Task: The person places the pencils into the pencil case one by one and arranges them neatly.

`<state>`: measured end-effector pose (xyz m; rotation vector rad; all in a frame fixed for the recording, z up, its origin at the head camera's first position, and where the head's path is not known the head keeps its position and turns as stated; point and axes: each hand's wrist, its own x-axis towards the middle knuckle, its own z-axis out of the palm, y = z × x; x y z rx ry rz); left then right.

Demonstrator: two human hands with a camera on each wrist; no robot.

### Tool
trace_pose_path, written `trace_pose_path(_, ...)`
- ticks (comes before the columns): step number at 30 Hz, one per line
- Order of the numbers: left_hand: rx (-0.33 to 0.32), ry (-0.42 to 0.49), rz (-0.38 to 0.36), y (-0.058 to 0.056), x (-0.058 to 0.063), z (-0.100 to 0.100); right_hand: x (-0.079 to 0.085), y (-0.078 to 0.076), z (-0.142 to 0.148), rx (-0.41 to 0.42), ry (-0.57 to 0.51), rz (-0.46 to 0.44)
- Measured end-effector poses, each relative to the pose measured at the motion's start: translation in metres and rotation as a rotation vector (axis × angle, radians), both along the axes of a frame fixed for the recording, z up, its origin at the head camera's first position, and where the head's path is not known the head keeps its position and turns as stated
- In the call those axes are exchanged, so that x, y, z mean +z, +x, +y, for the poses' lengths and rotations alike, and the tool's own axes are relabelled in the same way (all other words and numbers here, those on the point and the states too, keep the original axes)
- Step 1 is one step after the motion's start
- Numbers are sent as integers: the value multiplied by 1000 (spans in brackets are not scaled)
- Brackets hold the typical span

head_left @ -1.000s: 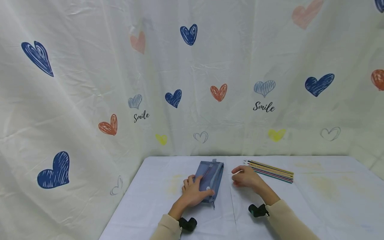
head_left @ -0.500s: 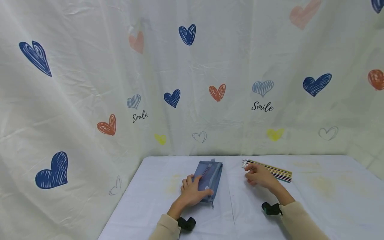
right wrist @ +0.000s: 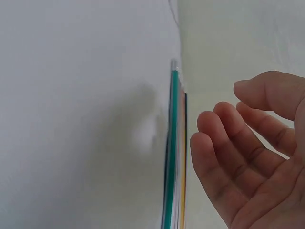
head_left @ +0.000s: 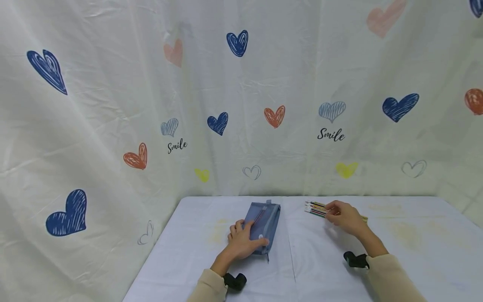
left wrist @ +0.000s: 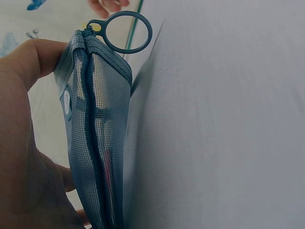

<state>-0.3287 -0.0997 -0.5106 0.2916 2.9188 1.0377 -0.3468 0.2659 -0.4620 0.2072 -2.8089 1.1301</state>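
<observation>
A blue mesh zip pencil case (head_left: pixel 267 222) lies on the table left of centre. My left hand (head_left: pixel 241 242) rests on it, thumb toward the near end and fingers at the left side. In the left wrist view, the case (left wrist: pixel 107 95) is seen edge-on along its zip, and something reddish shows through the mesh. My right hand (head_left: pixel 345 217) hovers over a row of pencils (head_left: pixel 315 208), covering their middle in the head view. From the right wrist, the hand (right wrist: pixel 257 152) has loosely bent fingers and nothing in it, beside a green pencil (right wrist: pixel 174 143).
A white cloth (head_left: pixel 271 277) covers the table. Behind it hangs a pale curtain (head_left: pixel 286 79) printed with hearts. The zip's ring pull (left wrist: pixel 148 36) sticks out from the case's end. A black wrist mount (head_left: pixel 235 282) sits below my left hand.
My right hand has moved rightward from between the case and the pencils to over the pencils. The left hand and the pencil case stay in place.
</observation>
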Motion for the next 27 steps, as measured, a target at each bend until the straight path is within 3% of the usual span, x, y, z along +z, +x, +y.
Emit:
trace_pose_path(6, -5, 1, 2, 2, 3, 0, 7, 2, 12, -50, 80, 47)
trace_pose_path(13, 1, 10, 2, 0, 0, 0, 3, 3, 22, -37, 136, 67)
trace_pose_path(27, -26, 3, -16, 6, 11, -1, -9, -4, 35, 17, 207, -6)
